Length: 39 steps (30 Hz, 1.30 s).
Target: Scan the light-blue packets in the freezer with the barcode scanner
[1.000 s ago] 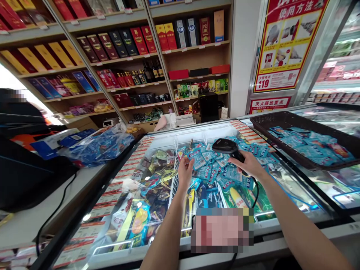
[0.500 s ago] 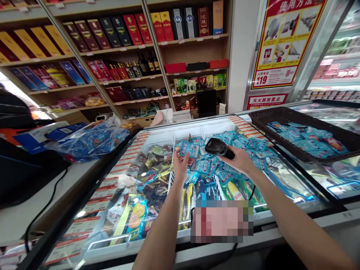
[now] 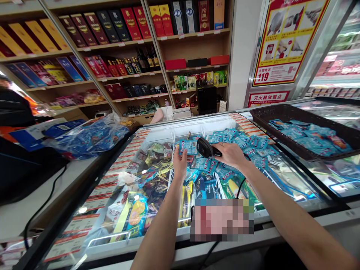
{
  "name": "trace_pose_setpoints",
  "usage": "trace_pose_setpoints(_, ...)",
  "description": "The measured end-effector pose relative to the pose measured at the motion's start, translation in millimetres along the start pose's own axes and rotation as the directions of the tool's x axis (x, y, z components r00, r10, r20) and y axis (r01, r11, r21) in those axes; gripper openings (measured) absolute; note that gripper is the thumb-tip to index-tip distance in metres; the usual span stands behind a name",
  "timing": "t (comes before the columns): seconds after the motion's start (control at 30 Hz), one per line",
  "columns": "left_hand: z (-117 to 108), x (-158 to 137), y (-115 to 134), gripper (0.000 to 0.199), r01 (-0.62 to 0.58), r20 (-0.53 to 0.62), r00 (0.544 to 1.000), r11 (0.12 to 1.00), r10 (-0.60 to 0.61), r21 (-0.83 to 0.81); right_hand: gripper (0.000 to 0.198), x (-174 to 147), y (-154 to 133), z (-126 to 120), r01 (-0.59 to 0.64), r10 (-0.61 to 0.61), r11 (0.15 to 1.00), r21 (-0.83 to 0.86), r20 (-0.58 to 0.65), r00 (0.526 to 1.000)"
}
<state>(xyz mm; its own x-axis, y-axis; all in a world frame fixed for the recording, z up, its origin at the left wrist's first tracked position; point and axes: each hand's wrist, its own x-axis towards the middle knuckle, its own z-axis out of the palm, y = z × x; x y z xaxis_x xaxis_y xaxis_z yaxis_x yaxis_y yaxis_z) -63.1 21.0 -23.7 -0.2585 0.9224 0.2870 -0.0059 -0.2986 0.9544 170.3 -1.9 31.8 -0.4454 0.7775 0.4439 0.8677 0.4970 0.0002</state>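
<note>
My left hand (image 3: 180, 161) pinches a small blue packet (image 3: 188, 146) at its left edge, above the glass top of a chest freezer. In my right hand (image 3: 232, 154) is a black barcode scanner (image 3: 206, 148), its head turned toward that packet and close to its right end. Many similar blue packets (image 3: 225, 172) lie in a loose pile on the glass under and behind my right hand. The scanner's cable (image 3: 241, 187) hangs down from my right hand toward the front edge.
A dark basket (image 3: 306, 150) with more blue packets stands at the right. On the left counter lies a clear plastic bag (image 3: 90, 137) of blue packets. Under the freezer glass (image 3: 112, 176) are wrapped ice creams. A blurred-out rectangular object (image 3: 222, 219) sits at the front edge. Shelves of boxes stand behind.
My right hand has moved the scanner left, closer to the packet in my left hand. The packet has turned flatter and more level. My left hand stays in about the same place.
</note>
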Motion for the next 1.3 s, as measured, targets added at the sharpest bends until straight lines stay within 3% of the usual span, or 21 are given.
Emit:
trace_pose_setpoints(0.2,0.8,0.4,-2.5,0.049,-0.023,0.01,1.0,0.999,0.023,0.04,0.038,-2.3,-4.3,-2.3,0.041,-0.04,0.999,-0.021,0.039,0.998)
trace_pose_setpoints(0.93,0.2,-2.5,-2.6,0.045,-0.062,0.011,0.998,0.995,0.061,0.082,0.037,-5.1,-12.9,-10.6,-0.008,0.015,0.998,-0.065,0.115,0.993)
trace_pose_setpoints(1.3,0.0,-2.6,-3.3,0.05,-0.048,-0.002,0.999,0.995,0.048,0.091,0.033,-4.7,-9.7,-4.2,0.014,-0.011,0.999,-0.043,0.09,0.996)
